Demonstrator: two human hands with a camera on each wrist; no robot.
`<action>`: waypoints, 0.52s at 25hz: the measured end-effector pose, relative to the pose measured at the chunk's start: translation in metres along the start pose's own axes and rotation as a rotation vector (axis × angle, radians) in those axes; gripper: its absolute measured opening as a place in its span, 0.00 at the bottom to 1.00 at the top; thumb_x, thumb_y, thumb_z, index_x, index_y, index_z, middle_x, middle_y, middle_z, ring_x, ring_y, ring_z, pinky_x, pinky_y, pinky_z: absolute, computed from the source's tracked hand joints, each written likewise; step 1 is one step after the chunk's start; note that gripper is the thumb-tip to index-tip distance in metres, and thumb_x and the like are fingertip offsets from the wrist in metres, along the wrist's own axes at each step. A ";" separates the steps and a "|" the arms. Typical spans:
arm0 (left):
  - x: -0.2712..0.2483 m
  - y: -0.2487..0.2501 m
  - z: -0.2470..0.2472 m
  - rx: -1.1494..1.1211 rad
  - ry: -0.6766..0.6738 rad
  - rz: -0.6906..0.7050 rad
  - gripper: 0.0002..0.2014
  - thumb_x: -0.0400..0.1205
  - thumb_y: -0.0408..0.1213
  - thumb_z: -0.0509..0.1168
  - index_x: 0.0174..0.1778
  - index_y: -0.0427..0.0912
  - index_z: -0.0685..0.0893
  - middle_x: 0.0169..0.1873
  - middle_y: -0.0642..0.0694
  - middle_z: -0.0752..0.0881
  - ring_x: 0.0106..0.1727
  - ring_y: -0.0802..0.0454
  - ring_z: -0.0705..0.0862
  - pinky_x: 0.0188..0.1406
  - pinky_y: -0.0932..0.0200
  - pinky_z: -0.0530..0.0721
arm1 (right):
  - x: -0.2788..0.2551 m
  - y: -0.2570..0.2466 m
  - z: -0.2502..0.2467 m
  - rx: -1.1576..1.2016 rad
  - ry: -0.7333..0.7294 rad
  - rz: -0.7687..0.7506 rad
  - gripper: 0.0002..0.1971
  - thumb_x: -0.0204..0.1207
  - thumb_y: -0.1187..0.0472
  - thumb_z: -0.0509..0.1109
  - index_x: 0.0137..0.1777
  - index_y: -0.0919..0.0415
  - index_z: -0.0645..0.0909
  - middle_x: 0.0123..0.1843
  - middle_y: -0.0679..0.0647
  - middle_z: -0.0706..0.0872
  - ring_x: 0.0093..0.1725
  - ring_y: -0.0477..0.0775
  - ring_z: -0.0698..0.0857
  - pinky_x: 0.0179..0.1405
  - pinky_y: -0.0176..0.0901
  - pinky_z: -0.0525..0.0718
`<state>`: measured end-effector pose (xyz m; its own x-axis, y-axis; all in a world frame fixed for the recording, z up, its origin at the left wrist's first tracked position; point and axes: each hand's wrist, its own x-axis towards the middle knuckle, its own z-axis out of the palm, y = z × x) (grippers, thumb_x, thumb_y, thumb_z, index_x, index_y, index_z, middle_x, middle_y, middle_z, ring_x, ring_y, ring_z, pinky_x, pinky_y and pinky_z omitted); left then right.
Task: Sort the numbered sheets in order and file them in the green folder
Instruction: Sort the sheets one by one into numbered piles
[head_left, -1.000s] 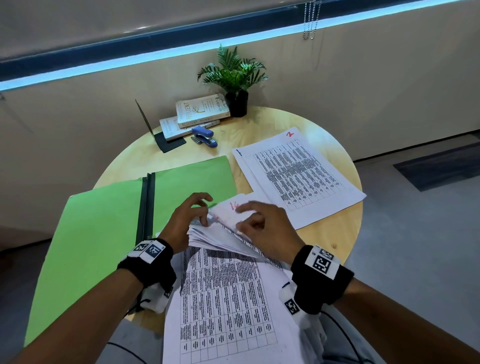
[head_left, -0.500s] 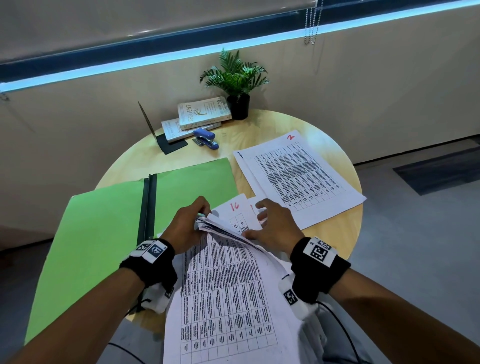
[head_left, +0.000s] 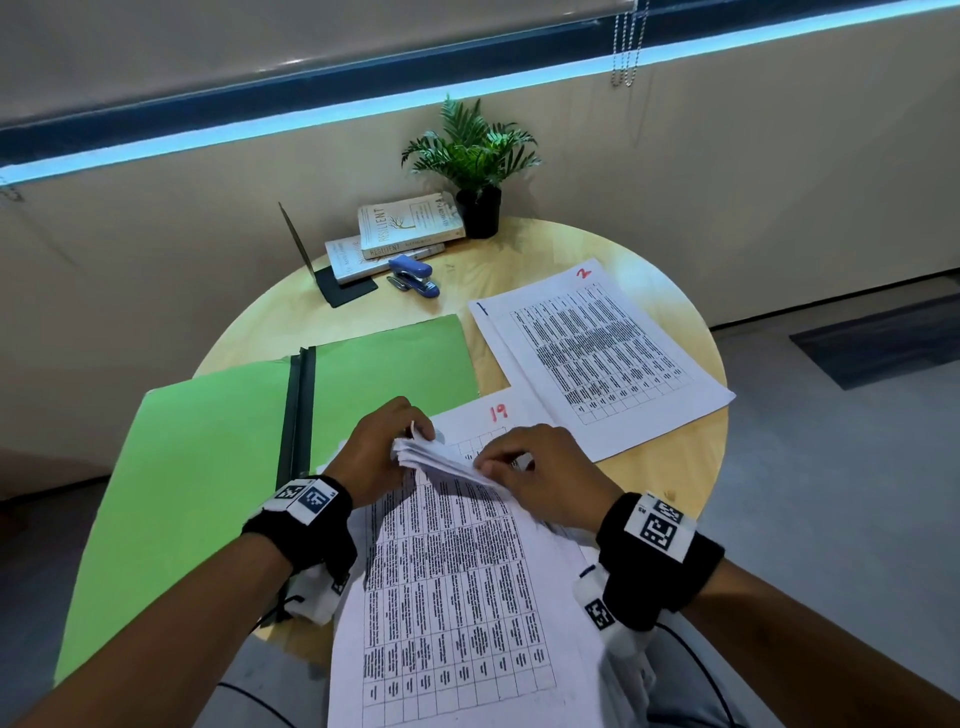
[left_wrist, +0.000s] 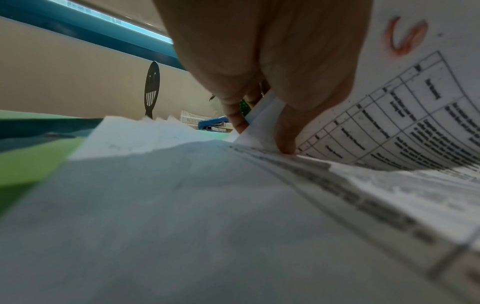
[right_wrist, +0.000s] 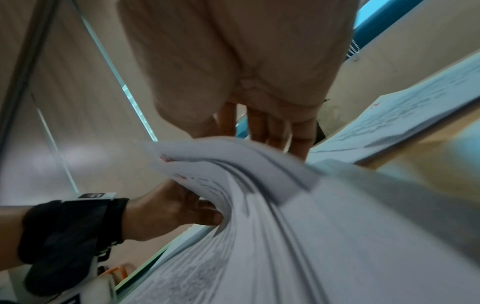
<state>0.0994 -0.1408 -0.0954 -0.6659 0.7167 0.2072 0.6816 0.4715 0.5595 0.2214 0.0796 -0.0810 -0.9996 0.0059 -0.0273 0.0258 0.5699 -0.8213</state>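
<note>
White printed sheets (head_left: 457, 587), a thick unsorted stack with red handwritten numbers, lie at the near edge of the round wooden table (head_left: 670, 467) and overhang it toward the person. The left hand (head_left: 379, 457) curls round the far ends of many sheets it has bent up and back, its fingers (left_wrist: 283, 131) pinching that lifted bundle so the numbered corners beneath can be read. The right hand (head_left: 545, 478) rests on the same fan, its fingers (head_left: 491, 467) loosely bent and pressing the leaves down, probably to let them off one by one; the sheet laid bare shows a red 19. A sheet marked 2 (head_left: 602, 353) lies apart toward the right edge, seemingly the start of the ordered pile. The open green card folder (head_left: 208, 478) waits flat at the left edge, its dark spine clip (head_left: 298, 410) clear of paper, ready for filing.
</note>
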 end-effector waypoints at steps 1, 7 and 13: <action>0.001 -0.001 0.001 0.014 0.001 -0.013 0.21 0.66 0.18 0.67 0.45 0.48 0.83 0.43 0.48 0.80 0.42 0.50 0.80 0.42 0.46 0.82 | 0.004 0.005 0.000 0.006 0.062 0.051 0.11 0.74 0.50 0.78 0.54 0.52 0.89 0.52 0.44 0.90 0.49 0.40 0.87 0.58 0.43 0.85; 0.004 -0.002 0.004 0.030 0.003 -0.045 0.14 0.68 0.18 0.69 0.41 0.40 0.81 0.42 0.52 0.74 0.41 0.52 0.76 0.36 0.68 0.72 | 0.016 0.010 -0.007 -0.104 0.114 0.291 0.33 0.68 0.42 0.79 0.69 0.56 0.76 0.67 0.53 0.79 0.67 0.52 0.79 0.69 0.50 0.78; 0.002 0.001 0.003 0.025 0.032 -0.056 0.13 0.66 0.18 0.69 0.39 0.39 0.82 0.54 0.47 0.73 0.49 0.53 0.78 0.42 0.72 0.75 | 0.019 0.008 -0.003 0.071 0.310 0.251 0.16 0.73 0.67 0.76 0.59 0.57 0.83 0.45 0.49 0.82 0.46 0.54 0.84 0.47 0.50 0.87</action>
<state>0.0992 -0.1373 -0.0964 -0.7125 0.6719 0.2022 0.6501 0.5237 0.5506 0.2023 0.0870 -0.0863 -0.9178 0.3912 -0.0684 0.2597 0.4609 -0.8486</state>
